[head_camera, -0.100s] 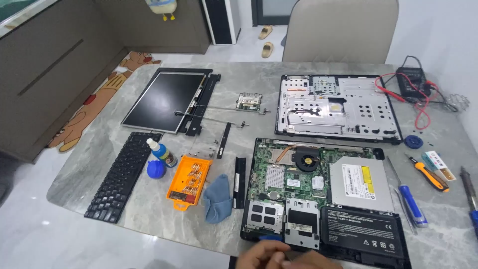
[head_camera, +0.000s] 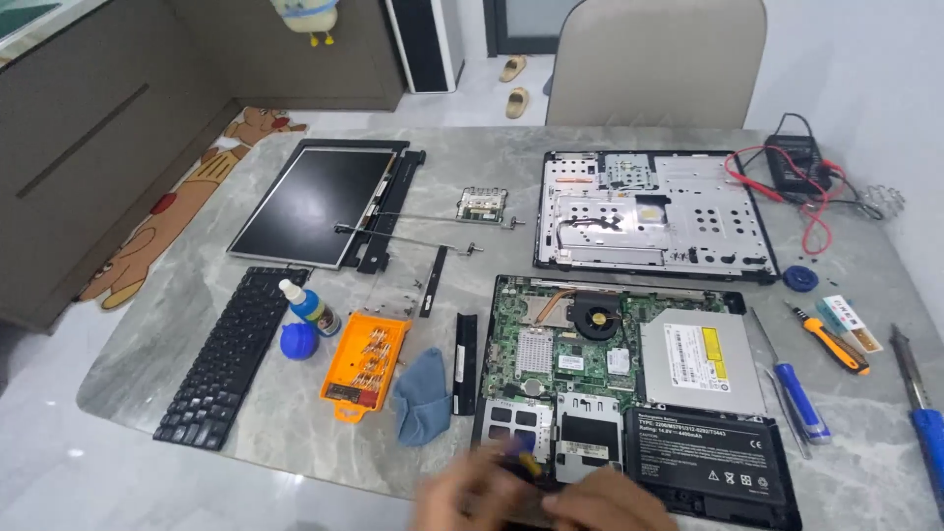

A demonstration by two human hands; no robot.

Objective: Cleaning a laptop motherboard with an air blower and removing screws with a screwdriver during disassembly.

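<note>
Two hands, left (head_camera: 472, 497) and right (head_camera: 610, 506), blurred at the near edge of one opened laptop base (head_camera: 590, 364); grip state can't be told. One small yellow-tipped tool (head_camera: 528, 462) shows between them. Tabletop (head_camera: 492, 157) count: one keyboard (head_camera: 231, 354), one screen (head_camera: 315, 202), one orange screw tray (head_camera: 366, 364), three blue-handled screwdrivers.

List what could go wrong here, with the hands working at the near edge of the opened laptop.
1. The blurred hands hover over the bare green circuit board; a slip might scratch it.
2. Tiny screws seem to lie loose on the grey marble table near the orange bit tray; a sleeve could scatter them.
3. The black battery pack sits at the table's near edge and might get knocked off.
</note>
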